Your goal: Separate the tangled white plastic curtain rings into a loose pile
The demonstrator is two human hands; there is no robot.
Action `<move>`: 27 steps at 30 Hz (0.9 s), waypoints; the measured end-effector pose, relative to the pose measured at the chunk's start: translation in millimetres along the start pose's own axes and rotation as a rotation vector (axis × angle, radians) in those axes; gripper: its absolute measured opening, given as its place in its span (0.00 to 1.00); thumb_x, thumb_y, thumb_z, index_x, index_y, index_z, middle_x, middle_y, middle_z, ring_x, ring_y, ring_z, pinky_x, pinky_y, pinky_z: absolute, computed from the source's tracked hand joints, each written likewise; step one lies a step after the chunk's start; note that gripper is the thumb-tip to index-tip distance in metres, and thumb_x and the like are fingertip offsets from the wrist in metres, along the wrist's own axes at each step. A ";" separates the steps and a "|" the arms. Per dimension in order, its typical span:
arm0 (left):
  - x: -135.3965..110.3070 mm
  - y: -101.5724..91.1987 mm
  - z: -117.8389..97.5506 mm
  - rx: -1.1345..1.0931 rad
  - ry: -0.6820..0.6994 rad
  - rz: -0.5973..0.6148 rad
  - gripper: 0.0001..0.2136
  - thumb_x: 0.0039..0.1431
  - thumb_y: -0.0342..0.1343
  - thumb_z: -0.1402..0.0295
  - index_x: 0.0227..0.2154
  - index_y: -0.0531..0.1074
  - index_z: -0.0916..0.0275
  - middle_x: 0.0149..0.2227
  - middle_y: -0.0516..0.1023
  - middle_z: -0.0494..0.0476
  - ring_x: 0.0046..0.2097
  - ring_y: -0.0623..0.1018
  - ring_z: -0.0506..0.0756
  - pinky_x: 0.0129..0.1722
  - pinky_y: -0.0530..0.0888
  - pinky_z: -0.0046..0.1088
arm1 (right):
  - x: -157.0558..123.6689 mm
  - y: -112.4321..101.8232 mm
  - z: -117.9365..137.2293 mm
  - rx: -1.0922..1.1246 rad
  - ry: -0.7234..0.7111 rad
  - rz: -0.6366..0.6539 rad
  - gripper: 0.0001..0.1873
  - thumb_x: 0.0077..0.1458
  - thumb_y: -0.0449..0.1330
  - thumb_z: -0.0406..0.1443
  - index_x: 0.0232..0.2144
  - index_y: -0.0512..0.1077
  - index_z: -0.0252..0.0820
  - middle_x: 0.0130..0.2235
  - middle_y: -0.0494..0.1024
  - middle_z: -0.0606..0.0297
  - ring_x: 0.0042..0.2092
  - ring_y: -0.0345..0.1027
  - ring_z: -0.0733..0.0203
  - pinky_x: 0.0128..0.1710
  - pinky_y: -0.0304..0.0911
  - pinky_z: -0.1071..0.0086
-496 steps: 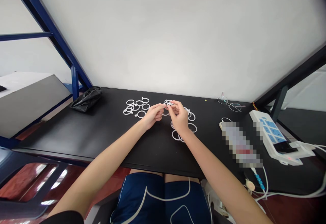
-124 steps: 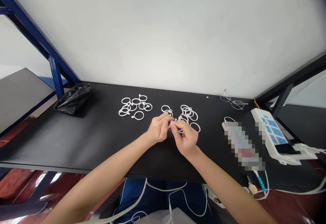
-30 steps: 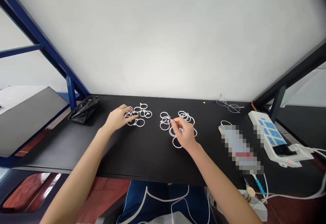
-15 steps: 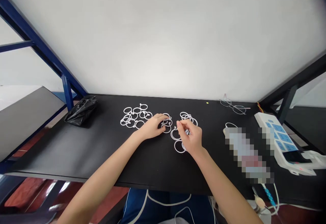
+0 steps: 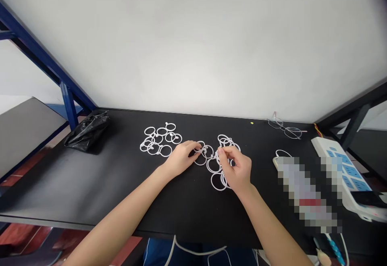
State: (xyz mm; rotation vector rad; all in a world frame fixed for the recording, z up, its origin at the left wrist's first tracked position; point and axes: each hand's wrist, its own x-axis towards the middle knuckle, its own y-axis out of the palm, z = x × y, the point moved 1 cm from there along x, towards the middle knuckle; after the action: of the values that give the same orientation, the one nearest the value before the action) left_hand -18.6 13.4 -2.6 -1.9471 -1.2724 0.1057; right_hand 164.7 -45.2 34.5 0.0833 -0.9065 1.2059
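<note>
- The black table (image 5: 90, 177) spreads under both hands.
- A black bag (image 5: 87, 130) lies well to the left of the left hand.
- The left hand (image 5: 180, 162) rests its fingertips on the middle rings (image 5: 203, 153); whether it grips one cannot be told.
- The right hand (image 5: 238, 170) pinches thumb and forefinger narrowly on a white ring (image 5: 218, 151), just right of the left fingertips.
- A ring heap (image 5: 159, 139) lies near the left hand, to its left.
- Loose rings (image 5: 218, 181) lie beside the right palm.
</note>
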 end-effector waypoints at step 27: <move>1.6 0.7 -1.0 0.012 -0.006 -0.002 0.05 0.59 0.55 0.72 0.37 0.73 0.59 0.37 0.78 0.56 0.43 0.75 0.57 0.43 0.75 0.37 | -1.9 2.6 -6.8 0.003 0.040 0.026 0.10 0.61 0.57 0.33 0.26 0.67 0.42 0.20 0.66 0.71 0.21 0.60 0.68 0.24 0.59 0.72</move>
State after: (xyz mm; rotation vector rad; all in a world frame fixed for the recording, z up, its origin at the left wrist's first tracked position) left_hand -16.8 14.0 -1.8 -1.9367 -1.2744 0.1179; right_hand 166.2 -42.2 27.7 0.0500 -0.8725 1.2291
